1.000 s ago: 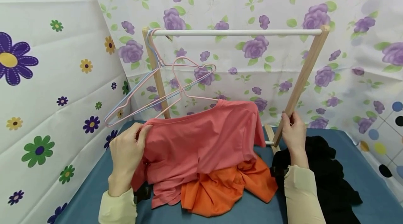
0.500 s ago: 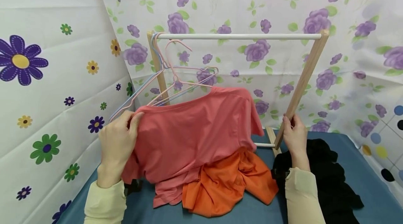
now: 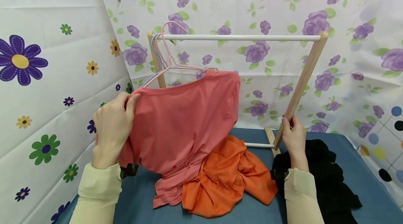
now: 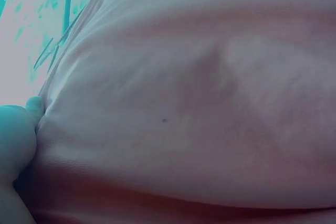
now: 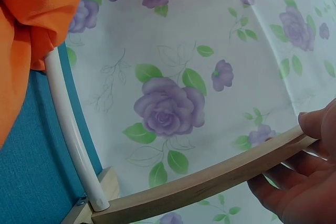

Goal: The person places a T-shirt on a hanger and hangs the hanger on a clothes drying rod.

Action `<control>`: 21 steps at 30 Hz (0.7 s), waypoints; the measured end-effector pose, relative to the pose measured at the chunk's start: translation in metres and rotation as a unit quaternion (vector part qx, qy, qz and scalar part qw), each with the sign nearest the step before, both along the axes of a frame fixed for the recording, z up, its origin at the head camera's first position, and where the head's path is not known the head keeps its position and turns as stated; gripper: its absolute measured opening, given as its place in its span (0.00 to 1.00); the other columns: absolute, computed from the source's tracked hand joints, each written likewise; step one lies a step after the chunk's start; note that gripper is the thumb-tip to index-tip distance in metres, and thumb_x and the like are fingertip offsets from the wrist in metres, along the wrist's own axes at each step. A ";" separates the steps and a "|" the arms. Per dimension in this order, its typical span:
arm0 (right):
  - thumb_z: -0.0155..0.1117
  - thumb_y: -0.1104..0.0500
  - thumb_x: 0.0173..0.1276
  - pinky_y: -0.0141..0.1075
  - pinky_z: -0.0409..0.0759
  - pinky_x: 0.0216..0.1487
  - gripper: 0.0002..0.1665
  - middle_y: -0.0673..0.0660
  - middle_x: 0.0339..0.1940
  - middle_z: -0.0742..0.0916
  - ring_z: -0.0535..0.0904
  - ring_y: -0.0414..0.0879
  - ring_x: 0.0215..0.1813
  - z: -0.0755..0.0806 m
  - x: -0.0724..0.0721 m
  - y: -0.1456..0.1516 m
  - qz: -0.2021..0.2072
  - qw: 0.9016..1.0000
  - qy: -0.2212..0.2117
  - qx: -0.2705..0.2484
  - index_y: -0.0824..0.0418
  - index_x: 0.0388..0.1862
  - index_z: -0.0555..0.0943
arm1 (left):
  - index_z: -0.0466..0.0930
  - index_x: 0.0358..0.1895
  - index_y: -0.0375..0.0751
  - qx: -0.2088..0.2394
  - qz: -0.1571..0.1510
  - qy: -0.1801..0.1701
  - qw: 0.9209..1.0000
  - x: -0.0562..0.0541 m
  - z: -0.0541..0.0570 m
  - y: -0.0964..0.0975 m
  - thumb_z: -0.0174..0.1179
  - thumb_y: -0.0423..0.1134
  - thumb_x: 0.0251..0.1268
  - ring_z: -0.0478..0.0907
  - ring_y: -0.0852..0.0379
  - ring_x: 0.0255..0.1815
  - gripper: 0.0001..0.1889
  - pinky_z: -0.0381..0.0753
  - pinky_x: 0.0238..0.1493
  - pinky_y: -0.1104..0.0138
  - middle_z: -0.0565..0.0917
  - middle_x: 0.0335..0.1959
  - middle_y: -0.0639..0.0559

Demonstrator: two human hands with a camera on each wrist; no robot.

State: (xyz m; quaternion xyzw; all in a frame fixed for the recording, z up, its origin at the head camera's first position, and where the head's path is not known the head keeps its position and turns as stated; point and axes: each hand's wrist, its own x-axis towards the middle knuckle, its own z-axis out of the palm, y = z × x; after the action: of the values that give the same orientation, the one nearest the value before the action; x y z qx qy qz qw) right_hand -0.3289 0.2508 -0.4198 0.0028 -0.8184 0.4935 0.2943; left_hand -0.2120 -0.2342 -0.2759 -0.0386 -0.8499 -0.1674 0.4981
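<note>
At rack [image 3: 236, 37], left fingers [image 3: 121, 100] pinch shirt [image 3: 185, 115], right fingers [image 5: 273, 195] grip post [image 3: 303, 80].

The shirt [image 3: 182, 119] you hold is plain coral pink; the rack [image 3: 299, 91] combines a white rail [image 3: 242, 37] with tan uprights [image 3: 310, 64]. Your sleeves [image 3: 99, 189] are pale yellow. The back sheet [image 3: 217, 7] shows purple roses on white.
</note>
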 end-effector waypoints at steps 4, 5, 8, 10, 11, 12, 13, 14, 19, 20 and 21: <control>0.47 0.51 0.79 0.57 0.75 0.52 0.25 0.69 0.55 0.81 0.78 0.62 0.56 0.000 0.001 0.000 0.005 1.000 -0.004 -0.002 0.65 0.65 0.74 | 0.78 0.30 0.37 0.011 0.010 -0.014 1.000 -0.005 0.006 0.004 0.54 0.53 0.72 0.70 0.43 0.15 0.21 0.64 0.18 0.54 0.74 0.16 0.43; 0.47 0.51 0.79 0.57 0.75 0.52 0.25 0.69 0.55 0.81 0.78 0.62 0.56 0.000 0.001 0.000 0.006 1.000 -0.005 -0.002 0.65 0.65 0.74 | 0.78 0.30 0.38 0.015 0.013 -0.017 1.000 -0.006 0.008 0.005 0.54 0.54 0.72 0.71 0.42 0.16 0.22 0.65 0.18 0.53 0.75 0.16 0.43; 0.47 0.50 0.79 0.57 0.75 0.52 0.25 0.69 0.54 0.81 0.78 0.62 0.55 0.000 0.001 0.001 0.007 1.000 -0.004 -0.001 0.65 0.65 0.74 | 0.78 0.29 0.39 0.022 0.020 -0.021 0.999 -0.010 0.010 0.010 0.52 0.56 0.73 0.73 0.38 0.17 0.23 0.66 0.19 0.50 0.75 0.16 0.41; 0.47 0.50 0.79 0.57 0.75 0.52 0.25 0.69 0.55 0.81 0.78 0.62 0.56 0.000 0.001 0.001 0.008 1.000 -0.006 0.000 0.64 0.65 0.74 | 0.78 0.30 0.38 0.026 0.023 -0.023 0.999 -0.013 0.011 0.013 0.51 0.56 0.73 0.74 0.36 0.18 0.23 0.67 0.19 0.48 0.76 0.17 0.40; 0.47 0.50 0.79 0.57 0.75 0.52 0.25 0.69 0.55 0.80 0.78 0.62 0.56 0.001 0.001 0.002 0.008 1.000 -0.007 0.000 0.64 0.65 0.73 | 0.78 0.30 0.38 0.026 0.023 -0.022 0.999 -0.014 0.010 0.014 0.51 0.56 0.73 0.74 0.36 0.19 0.24 0.67 0.19 0.47 0.76 0.17 0.40; 0.47 0.51 0.79 0.57 0.75 0.53 0.25 0.69 0.55 0.80 0.78 0.62 0.56 0.001 0.001 0.002 0.008 1.000 -0.007 0.001 0.64 0.65 0.73 | 0.78 0.30 0.38 0.026 0.022 -0.022 0.999 -0.015 0.010 0.015 0.51 0.56 0.73 0.74 0.36 0.19 0.24 0.67 0.20 0.48 0.76 0.17 0.39; 0.47 0.51 0.80 0.57 0.75 0.53 0.25 0.69 0.55 0.80 0.77 0.62 0.56 0.001 0.001 0.002 0.008 1.000 -0.008 0.001 0.64 0.65 0.73 | 0.79 0.30 0.37 0.027 0.021 -0.023 0.999 -0.016 0.009 0.016 0.51 0.56 0.73 0.74 0.36 0.19 0.24 0.68 0.20 0.48 0.77 0.17 0.39; 0.47 0.51 0.80 0.57 0.75 0.53 0.24 0.69 0.55 0.80 0.77 0.62 0.56 0.001 0.001 0.002 0.008 1.000 -0.008 0.002 0.65 0.65 0.73 | 0.78 0.30 0.37 0.026 0.020 -0.024 0.999 -0.017 0.008 0.016 0.51 0.56 0.73 0.74 0.37 0.18 0.24 0.67 0.20 0.49 0.76 0.17 0.40; 0.48 0.51 0.79 0.57 0.75 0.53 0.24 0.69 0.56 0.80 0.77 0.62 0.56 0.000 0.000 0.003 0.016 1.000 -0.010 -0.003 0.64 0.64 0.74 | 0.76 0.28 0.37 0.025 0.017 -0.031 0.999 -0.020 -0.001 0.018 0.51 0.54 0.74 0.72 0.39 0.17 0.23 0.64 0.19 0.53 0.74 0.15 0.41; 0.48 0.51 0.79 0.57 0.75 0.54 0.24 0.69 0.56 0.80 0.77 0.61 0.57 0.000 0.000 0.003 0.018 1.000 -0.012 -0.005 0.64 0.64 0.73 | 0.76 0.28 0.37 0.025 0.018 -0.032 0.999 -0.020 -0.003 0.018 0.51 0.54 0.74 0.72 0.39 0.17 0.23 0.64 0.18 0.53 0.74 0.15 0.41; 0.48 0.51 0.79 0.57 0.74 0.54 0.24 0.69 0.57 0.80 0.77 0.61 0.57 -0.001 0.000 0.003 0.020 1.000 -0.015 -0.005 0.64 0.64 0.73 | 0.76 0.29 0.37 0.025 0.017 -0.032 0.999 -0.020 -0.005 0.018 0.52 0.54 0.74 0.73 0.39 0.17 0.23 0.65 0.18 0.52 0.75 0.16 0.41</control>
State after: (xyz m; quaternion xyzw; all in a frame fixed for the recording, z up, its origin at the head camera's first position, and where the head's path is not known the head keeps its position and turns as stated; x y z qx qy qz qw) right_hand -0.3292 0.2537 -0.4208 0.0102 -0.8198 0.5036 0.2725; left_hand -0.2318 -0.2164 -0.2812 -0.0064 -0.8616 -0.1817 0.4738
